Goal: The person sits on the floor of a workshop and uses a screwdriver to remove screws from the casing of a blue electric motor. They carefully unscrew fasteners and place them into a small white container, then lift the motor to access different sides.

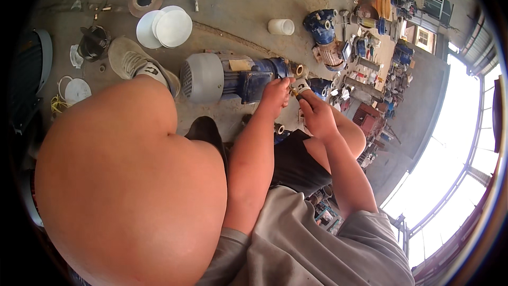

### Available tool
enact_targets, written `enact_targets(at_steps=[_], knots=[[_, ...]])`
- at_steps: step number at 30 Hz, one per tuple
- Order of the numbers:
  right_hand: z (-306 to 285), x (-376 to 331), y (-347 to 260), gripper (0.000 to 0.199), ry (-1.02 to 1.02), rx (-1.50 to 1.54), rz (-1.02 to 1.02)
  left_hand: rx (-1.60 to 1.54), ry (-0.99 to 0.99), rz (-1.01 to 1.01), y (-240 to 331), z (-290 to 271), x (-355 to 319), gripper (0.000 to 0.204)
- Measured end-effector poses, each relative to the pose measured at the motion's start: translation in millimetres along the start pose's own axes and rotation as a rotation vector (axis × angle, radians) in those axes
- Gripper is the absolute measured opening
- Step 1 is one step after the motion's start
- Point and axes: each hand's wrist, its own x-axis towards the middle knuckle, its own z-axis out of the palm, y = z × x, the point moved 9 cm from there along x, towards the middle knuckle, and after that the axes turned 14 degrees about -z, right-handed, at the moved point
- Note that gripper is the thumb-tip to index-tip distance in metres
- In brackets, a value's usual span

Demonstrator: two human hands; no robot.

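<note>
While the right hand [319, 117] is wrapped around a small tool [297, 94] with a dark handle and a yellow-gold part, the left hand [274, 98] is just beside it with its fingers curled in. I cannot tell if those left fingers pinch anything. The tool pokes out from the right fingers toward 10 o'clock, and it is at 3 o'clock from the left hand. The big blue electric motor [231, 83] lies on its side on the floor [241, 13], at 10 o'clock from the left hand. Its round grey fan cover [201, 79] points to 9 o'clock. Looking out from the left hand, a white tub [281, 27] is at 12 o'clock, and white discs [174, 26] are at 10.
</note>
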Motion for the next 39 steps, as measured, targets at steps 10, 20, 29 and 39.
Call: enact_targets(at_steps=[10, 20, 29, 39], knots=[[2, 10, -7, 0.035, -0.115, -0.100, 0.031, -0.183, -0.055, 0.025, -10, -8, 9, 0.028], [-5, 28, -44, 0.030, -0.226, -0.526, -0.131, -0.226, -0.010, -0.012, -5, -12, 9, 0.026], [34, 20, 60, 0.034, -0.239, 0.457, 0.405, -0.301, -0.013, -0.053, -10, -4, -1, 0.025], [-19, 9, -45, 0.030, -0.050, -0.595, -0.465, -0.195, 0.000, -0.045, -18, -11, -1, 0.026]])
